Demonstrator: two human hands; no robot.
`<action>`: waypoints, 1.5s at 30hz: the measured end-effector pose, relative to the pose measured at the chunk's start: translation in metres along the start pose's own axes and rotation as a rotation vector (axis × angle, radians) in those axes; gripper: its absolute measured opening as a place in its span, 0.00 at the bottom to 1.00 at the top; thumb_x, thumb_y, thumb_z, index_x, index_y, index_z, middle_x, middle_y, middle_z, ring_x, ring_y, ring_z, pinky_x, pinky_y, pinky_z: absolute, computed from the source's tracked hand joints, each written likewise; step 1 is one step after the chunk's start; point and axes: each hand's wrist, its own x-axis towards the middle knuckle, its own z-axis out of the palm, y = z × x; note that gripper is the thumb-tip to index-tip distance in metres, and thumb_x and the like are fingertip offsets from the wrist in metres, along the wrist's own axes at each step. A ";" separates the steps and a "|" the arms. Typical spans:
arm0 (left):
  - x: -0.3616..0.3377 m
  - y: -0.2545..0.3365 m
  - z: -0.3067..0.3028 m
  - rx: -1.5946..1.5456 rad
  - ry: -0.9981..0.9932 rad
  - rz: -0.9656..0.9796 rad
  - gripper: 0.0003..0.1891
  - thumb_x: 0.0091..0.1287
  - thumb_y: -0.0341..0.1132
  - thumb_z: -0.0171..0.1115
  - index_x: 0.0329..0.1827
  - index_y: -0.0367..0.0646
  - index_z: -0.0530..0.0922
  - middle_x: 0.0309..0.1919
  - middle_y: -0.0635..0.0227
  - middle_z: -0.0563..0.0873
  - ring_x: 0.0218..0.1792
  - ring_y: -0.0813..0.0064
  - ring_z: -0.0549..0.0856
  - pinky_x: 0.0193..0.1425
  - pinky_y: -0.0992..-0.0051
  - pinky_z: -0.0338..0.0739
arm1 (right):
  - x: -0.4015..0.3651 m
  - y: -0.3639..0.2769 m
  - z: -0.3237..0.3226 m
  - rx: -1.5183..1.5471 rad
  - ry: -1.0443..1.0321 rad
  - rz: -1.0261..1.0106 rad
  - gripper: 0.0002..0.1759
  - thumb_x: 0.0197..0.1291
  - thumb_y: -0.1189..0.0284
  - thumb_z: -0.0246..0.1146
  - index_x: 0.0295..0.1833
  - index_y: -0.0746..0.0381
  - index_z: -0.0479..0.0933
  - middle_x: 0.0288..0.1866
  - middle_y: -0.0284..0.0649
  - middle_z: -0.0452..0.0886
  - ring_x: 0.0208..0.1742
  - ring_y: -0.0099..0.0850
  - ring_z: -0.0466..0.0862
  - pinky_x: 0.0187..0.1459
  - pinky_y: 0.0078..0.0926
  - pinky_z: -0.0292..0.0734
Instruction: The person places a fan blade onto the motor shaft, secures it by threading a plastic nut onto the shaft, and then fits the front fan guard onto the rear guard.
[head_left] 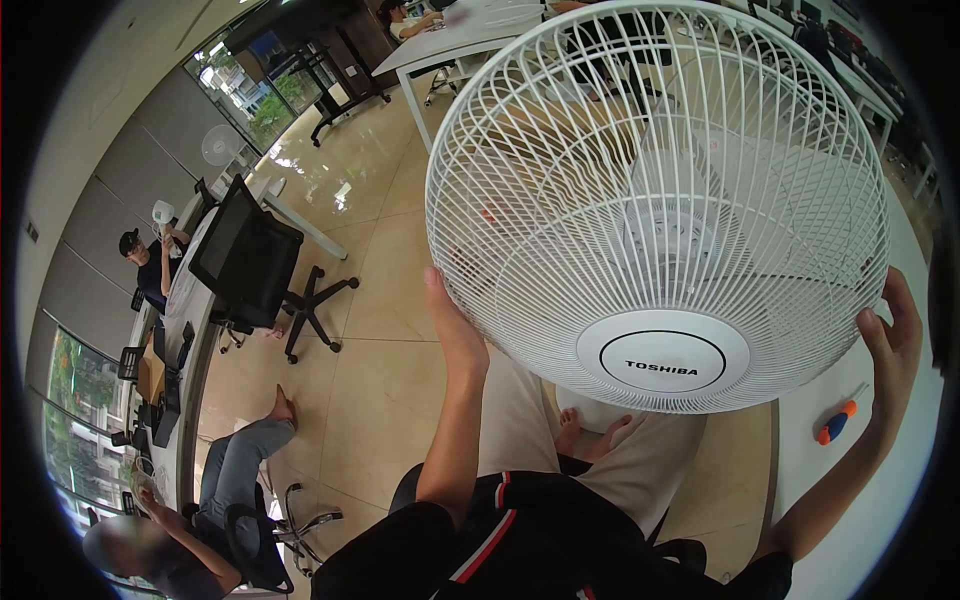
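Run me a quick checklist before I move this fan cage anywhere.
1. Left hand on the fan cage: ok, at its left edge.
2. Right hand on the opposite edge: ok.
3. Badge readable from your seat: ok, TOSHIBA reads upright.
4. Screwdriver within reach: probably ok, lying on the white table by your right forearm.
5. Hidden fingers well hooked behind the rim: cannot tell.
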 end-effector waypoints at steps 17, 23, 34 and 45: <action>0.017 -0.010 0.007 -0.135 0.019 -0.042 0.34 0.82 0.57 0.35 0.75 0.38 0.67 0.69 0.58 0.76 0.68 0.64 0.77 0.73 0.67 0.69 | 0.005 0.115 0.038 0.749 0.200 0.151 0.44 0.73 0.44 0.54 0.79 0.68 0.60 0.78 0.49 0.66 0.78 0.41 0.66 0.77 0.39 0.59; 0.021 -0.014 0.005 -0.165 0.014 -0.070 0.33 0.82 0.57 0.34 0.75 0.40 0.67 0.69 0.60 0.77 0.68 0.65 0.77 0.72 0.66 0.70 | 0.013 0.069 0.059 1.000 0.243 0.122 0.36 0.80 0.48 0.43 0.75 0.68 0.66 0.71 0.47 0.75 0.69 0.36 0.76 0.71 0.34 0.67; 0.026 -0.026 -0.002 -0.112 -0.024 -0.029 0.30 0.83 0.53 0.35 0.73 0.41 0.69 0.63 0.62 0.80 0.62 0.68 0.81 0.65 0.68 0.77 | 0.011 0.058 0.062 1.001 0.270 0.117 0.35 0.80 0.50 0.41 0.74 0.69 0.68 0.68 0.46 0.77 0.66 0.35 0.78 0.68 0.33 0.70; 0.025 -0.028 -0.001 -0.086 -0.001 0.021 0.27 0.82 0.48 0.39 0.72 0.38 0.70 0.60 0.61 0.82 0.58 0.69 0.83 0.61 0.69 0.80 | 0.011 0.063 0.062 0.951 0.395 0.179 0.36 0.79 0.49 0.41 0.74 0.69 0.67 0.69 0.46 0.76 0.66 0.36 0.77 0.68 0.33 0.69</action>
